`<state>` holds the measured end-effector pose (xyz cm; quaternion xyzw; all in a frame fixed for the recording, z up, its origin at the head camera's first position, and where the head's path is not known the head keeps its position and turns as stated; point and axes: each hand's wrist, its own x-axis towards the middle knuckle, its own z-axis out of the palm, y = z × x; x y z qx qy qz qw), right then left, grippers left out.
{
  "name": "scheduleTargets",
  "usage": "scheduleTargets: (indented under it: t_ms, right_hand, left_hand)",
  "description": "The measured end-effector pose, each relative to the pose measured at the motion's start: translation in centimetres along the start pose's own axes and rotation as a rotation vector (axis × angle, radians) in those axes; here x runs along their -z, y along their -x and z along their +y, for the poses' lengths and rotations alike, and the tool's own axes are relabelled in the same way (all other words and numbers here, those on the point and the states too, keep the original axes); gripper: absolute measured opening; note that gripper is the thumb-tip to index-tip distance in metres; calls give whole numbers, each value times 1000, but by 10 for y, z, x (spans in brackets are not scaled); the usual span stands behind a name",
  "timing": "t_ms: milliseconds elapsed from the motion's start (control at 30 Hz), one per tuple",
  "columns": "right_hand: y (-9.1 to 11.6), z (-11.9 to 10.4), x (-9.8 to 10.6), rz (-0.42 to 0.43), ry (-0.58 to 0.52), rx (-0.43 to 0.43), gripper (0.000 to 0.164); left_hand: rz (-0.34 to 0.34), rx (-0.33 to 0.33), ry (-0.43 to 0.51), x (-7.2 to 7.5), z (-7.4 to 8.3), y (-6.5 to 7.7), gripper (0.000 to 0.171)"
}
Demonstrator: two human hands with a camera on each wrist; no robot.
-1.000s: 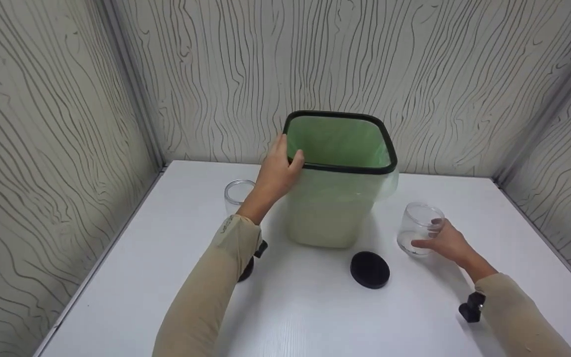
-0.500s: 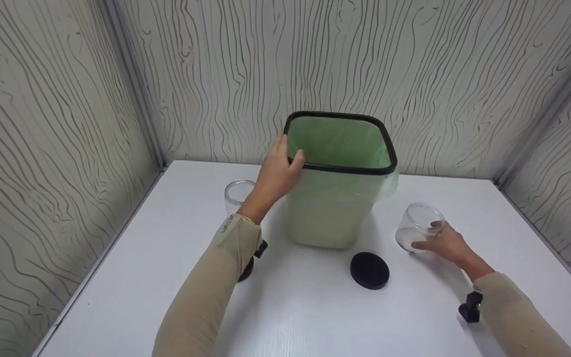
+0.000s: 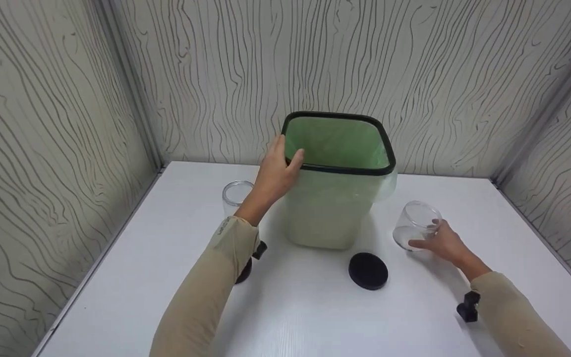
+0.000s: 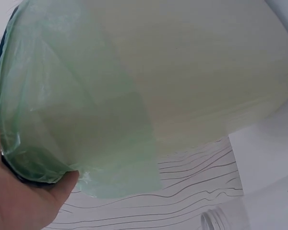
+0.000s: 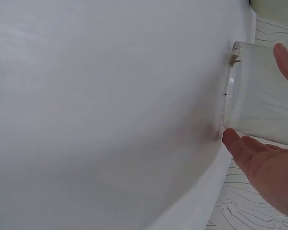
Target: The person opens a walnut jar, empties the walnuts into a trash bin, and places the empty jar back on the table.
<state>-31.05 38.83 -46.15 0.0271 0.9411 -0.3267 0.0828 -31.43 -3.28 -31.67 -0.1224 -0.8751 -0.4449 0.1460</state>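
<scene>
A pale wastebasket [image 3: 322, 223] with a black rim and a green bag liner [image 3: 335, 141] stands upright on the table. My left hand [image 3: 275, 173] grips its rim at the front left corner, thumb on the front side; in the left wrist view the thumb presses the folded-over liner. My right hand [image 3: 441, 243] holds a clear plastic jar [image 3: 407, 230] without a lid, thumb and fingers on its sides. The jar leans slightly, low over the table. Brown crumbs [image 5: 234, 60] show at its bottom in the right wrist view.
A round black lid [image 3: 368, 271] lies in front of the wastebasket. Behind my left forearm stands a second clear jar [image 3: 233, 194], and another dark round thing [image 3: 244, 272] is partly hidden there. Patterned walls [image 3: 216, 74] enclose the white table [image 3: 290, 317].
The right jar has gone from standing upright to leaning, its base shifting slightly left. My left hand stays on the wastebasket's rim.
</scene>
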Motion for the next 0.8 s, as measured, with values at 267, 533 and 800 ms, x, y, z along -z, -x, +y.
scheduleTargets:
  t_ms: [267, 533, 800]
  right_hand:
    - [18, -6, 1, 143, 113, 163, 98]
    - [48, -14, -8, 263, 302, 162, 106]
    - [70, -26, -16, 273, 338, 176, 105]
  left_hand:
    - [13, -3, -96, 9, -3, 9, 81]
    - [-24, -1, -239, 19, -25, 34, 92]
    - [-84, 15, -370, 18, -55, 61, 97]
